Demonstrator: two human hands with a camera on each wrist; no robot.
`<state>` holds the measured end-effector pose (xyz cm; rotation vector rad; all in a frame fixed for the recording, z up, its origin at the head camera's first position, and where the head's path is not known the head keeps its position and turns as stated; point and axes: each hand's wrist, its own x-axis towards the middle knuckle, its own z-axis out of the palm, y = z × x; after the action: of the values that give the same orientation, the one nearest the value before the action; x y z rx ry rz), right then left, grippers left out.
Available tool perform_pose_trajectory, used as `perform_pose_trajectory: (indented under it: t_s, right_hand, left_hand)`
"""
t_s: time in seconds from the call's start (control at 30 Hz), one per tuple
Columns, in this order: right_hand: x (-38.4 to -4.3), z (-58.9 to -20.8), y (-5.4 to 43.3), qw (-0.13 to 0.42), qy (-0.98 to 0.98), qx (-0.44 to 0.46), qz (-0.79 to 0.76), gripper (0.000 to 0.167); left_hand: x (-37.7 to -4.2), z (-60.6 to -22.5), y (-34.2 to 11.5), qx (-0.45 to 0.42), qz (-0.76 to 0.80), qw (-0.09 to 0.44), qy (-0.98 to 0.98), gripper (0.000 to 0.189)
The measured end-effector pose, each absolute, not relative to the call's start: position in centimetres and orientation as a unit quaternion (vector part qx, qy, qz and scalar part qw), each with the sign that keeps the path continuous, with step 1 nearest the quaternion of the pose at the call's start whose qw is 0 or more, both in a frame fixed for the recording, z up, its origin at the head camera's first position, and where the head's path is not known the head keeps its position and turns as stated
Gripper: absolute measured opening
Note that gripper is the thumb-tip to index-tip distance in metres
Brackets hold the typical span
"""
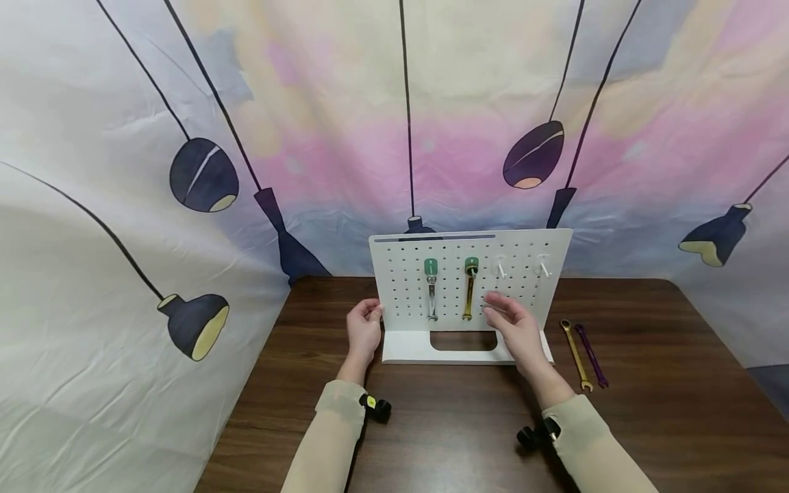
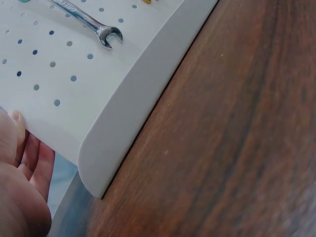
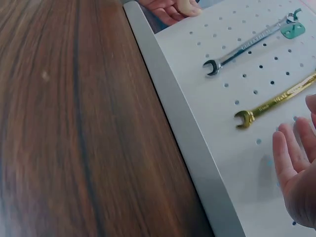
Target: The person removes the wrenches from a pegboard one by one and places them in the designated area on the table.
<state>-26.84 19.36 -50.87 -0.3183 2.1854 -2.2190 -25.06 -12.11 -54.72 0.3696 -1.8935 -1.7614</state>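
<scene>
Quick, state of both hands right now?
Left hand: gripping the left edge of the white pegboard.
Right hand: open, holding nothing, near the gold wrench.

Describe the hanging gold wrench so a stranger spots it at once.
Start at the white pegboard and find its right green hook. The gold wrench hangs from it. Its hanging neighbour is silver, and the other gold one lies on the table.

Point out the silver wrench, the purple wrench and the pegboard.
Silver wrench [image 1: 432,298], head view: middle of shaft.
Purple wrench [image 1: 591,356], head view: middle of shaft.
Pegboard [image 1: 451,294], head view: bare perforated panel.
</scene>
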Motion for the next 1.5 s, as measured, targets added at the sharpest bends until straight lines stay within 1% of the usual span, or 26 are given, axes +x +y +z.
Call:
perform_pose_trajectory:
  t_s: [0.3,0.57,0.87,1.03,1.17,1.37,1.5]
  right_hand:
    - [-26.9,-51.1,17.9,0.025,0.693,-0.119,-0.710,0.044]
    - [-27.3,-50.9,17.0,0.033,0.694,-0.127,-0.708,0.045]
    - [-27.2,-50.7,16.6,0.056,0.686,-0.128,-0.714,0.048]
    - [-27.0,-50.8,16.4,0.057,0.689,-0.121,-0.713,0.049]
    - [-26.9,-50.9,16.3,0.053,0.689,-0.119,-0.713,0.047]
    - [-26.8,-51.3,16.4,0.051,0.686,-0.109,-0.717,0.040]
    - [-26.5,-51.5,16.4,0.051,0.684,-0.110,-0.720,0.039]
  left_hand:
    - [-24.8,-54.8,-12.1,0.138,-0.652,0.258,-0.699,0.016]
    - [-25.0,-54.5,-12.0,0.133,-0.657,0.263,-0.694,0.018]
    - [-24.9,-54.4,-12.0,0.136,-0.651,0.254,-0.702,0.005]
    - [-24.7,-54.5,-12.0,0.138,-0.656,0.250,-0.699,0.015]
    - [-24.7,-54.5,-12.1,0.133,-0.660,0.253,-0.694,0.021]
    - [-24.8,-54.6,-12.2,0.129,-0.658,0.258,-0.696,0.019]
    - [-24.7,-54.7,-12.2,0.128,-0.658,0.257,-0.696,0.019]
